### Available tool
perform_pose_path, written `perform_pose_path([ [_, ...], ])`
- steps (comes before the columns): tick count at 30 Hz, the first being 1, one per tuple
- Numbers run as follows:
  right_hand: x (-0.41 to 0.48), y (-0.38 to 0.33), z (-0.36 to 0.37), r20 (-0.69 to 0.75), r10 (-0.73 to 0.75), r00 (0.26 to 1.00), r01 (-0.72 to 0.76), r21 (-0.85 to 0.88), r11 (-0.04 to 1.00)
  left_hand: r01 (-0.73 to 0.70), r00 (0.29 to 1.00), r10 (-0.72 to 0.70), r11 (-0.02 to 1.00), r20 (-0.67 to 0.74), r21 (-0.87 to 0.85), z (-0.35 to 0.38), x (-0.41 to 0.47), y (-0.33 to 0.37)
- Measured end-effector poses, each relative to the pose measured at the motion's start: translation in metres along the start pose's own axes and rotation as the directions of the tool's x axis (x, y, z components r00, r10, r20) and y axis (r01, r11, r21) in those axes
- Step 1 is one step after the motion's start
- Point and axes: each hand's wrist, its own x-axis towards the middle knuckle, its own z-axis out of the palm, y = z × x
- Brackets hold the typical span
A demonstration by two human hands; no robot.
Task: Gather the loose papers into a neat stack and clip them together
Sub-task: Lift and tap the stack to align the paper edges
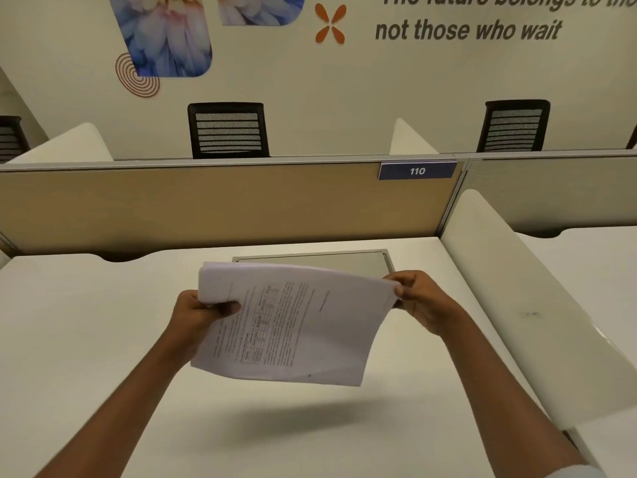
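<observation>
I hold the thin sheaf of white printed papers [296,326] above the pale worktop [86,332], left hand [196,315] and right hand [418,301] pinching opposite edges; light and floppy, it sags, so gripping edges firmly seems wisest.

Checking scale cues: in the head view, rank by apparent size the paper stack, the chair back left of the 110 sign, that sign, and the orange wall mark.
1. paper stack, nearest the camera.
2. chair back.
3. 110 sign and orange wall mark: too alike to rank.
</observation>
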Motion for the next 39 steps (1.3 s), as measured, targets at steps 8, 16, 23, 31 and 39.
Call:
perform_pose_path([
  [8,-0.006,0.047,0.041,-0.076,0.066,0.995,-0.049,0.209,0.977,-0.008,1.0,0.004,0.981,-0.018,-0.193,0.006,0.003,-0.007],
  [16,-0.005,0.058,0.063,-0.352,0.146,0.924,-0.065,0.233,0.97,0.068,0.994,-0.079,0.987,-0.071,-0.147,0.018,-0.001,-0.037],
  [23,0.0,0.066,0.081,-0.597,0.107,0.795,-0.103,0.041,0.994,0.164,0.963,-0.218,0.942,-0.16,-0.294,0.038,-0.002,-0.061],
  [31,-0.008,0.1,0.09,-0.679,0.157,0.717,-0.073,0.15,0.986,0.199,0.914,-0.298,0.92,-0.273,-0.338,0.057,-0.003,-0.087],
  [39,-0.015,0.13,0.097,-0.659,0.252,0.709,-0.148,0.21,0.966,0.301,0.889,-0.367,0.919,-0.272,-0.255,0.063,-0.012,-0.125],
])
